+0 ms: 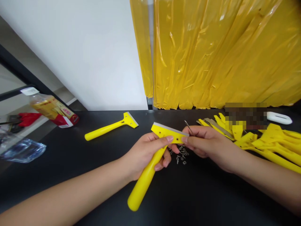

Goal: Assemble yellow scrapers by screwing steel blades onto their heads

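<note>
A yellow scraper [147, 172] with a metal blade along its head slants across the middle of the view, its handle end toward me. My left hand [150, 150] is wrapped around its neck, the thumb pressed on the yellow head. Two dark holes show in that head. At the right end of the blade, my right hand [202, 141] pinches the scraper's corner. A thin metal rod [188, 127] sticks up from the same hand's fingers; its other end is hidden. Small metal screws and nuts [182, 153] lie loose on the table just behind and below the scraper head.
Another yellow scraper [105, 130] lies on the black table [94, 188] at the left. A drink bottle [51, 108] and clear plastic packet [25, 152] are farther left. Yellow scraper parts [270, 144] pile up at the right, near a white case [279, 118]. Yellow plastic sheeting [211, 56] hangs behind.
</note>
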Action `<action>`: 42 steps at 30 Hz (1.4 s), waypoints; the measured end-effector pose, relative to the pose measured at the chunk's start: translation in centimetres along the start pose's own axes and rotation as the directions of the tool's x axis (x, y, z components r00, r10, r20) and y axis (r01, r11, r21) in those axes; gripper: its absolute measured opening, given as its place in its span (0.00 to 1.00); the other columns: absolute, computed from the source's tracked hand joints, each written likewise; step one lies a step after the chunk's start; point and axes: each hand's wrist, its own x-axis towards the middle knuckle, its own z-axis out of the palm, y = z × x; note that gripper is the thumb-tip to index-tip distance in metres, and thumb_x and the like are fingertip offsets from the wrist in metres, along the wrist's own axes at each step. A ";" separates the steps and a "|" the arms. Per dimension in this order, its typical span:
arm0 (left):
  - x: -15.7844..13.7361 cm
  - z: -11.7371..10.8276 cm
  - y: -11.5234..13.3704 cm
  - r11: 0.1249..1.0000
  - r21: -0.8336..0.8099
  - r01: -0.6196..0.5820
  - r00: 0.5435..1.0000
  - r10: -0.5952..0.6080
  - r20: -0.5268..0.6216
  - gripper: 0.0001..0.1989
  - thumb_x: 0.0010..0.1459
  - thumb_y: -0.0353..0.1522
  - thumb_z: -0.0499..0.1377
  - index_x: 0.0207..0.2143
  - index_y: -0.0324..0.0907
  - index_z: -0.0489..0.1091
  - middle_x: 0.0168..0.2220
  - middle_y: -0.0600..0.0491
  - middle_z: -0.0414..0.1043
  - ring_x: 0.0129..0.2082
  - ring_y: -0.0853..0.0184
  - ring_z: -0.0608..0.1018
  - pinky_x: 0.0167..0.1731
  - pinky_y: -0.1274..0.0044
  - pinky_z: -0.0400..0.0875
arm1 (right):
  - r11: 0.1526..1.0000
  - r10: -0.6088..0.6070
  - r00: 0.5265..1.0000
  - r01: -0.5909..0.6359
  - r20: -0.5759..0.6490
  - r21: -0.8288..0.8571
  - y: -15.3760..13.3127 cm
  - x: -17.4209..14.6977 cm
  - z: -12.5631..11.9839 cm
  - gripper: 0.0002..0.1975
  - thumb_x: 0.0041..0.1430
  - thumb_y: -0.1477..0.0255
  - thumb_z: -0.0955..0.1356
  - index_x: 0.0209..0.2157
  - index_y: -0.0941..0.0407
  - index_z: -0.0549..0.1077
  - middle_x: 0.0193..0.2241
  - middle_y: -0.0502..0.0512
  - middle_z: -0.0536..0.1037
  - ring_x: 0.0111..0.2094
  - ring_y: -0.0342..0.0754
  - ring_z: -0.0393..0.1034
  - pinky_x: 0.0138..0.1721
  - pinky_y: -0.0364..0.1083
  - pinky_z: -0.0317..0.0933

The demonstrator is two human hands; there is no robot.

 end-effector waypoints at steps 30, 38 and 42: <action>1.4 -2.3 0.3 0.997 0.058 -0.043 0.992 0.049 -0.112 0.20 0.72 0.44 0.59 0.33 0.37 0.76 0.15 0.53 0.69 0.11 0.76 0.65 0.13 0.84 0.53 | 0.201 -0.374 0.908 0.276 0.187 -0.940 1.7 0.2 -1.1 0.17 0.68 0.75 0.65 0.49 0.48 0.84 0.42 0.53 0.88 0.37 0.55 0.85 0.35 0.50 0.68; 1.6 -2.3 0.0 0.998 0.061 -0.029 0.994 0.035 -0.101 0.22 0.72 0.45 0.59 0.33 0.37 0.76 0.14 0.53 0.69 0.10 0.75 0.65 0.13 0.85 0.56 | 0.393 -0.279 0.955 0.207 0.098 -0.896 1.8 1.0 -1.1 0.09 0.70 0.70 0.67 0.43 0.50 0.81 0.37 0.52 0.86 0.34 0.52 0.79 0.35 0.48 0.62; 1.7 -2.3 0.0 0.998 0.063 -0.030 0.995 0.036 -0.096 0.20 0.72 0.44 0.59 0.33 0.37 0.76 0.14 0.53 0.69 0.10 0.75 0.64 0.13 0.85 0.55 | 0.476 -0.262 0.964 0.171 0.047 -0.863 2.2 1.4 -1.1 0.06 0.68 0.70 0.68 0.38 0.51 0.78 0.32 0.51 0.83 0.30 0.49 0.73 0.32 0.47 0.58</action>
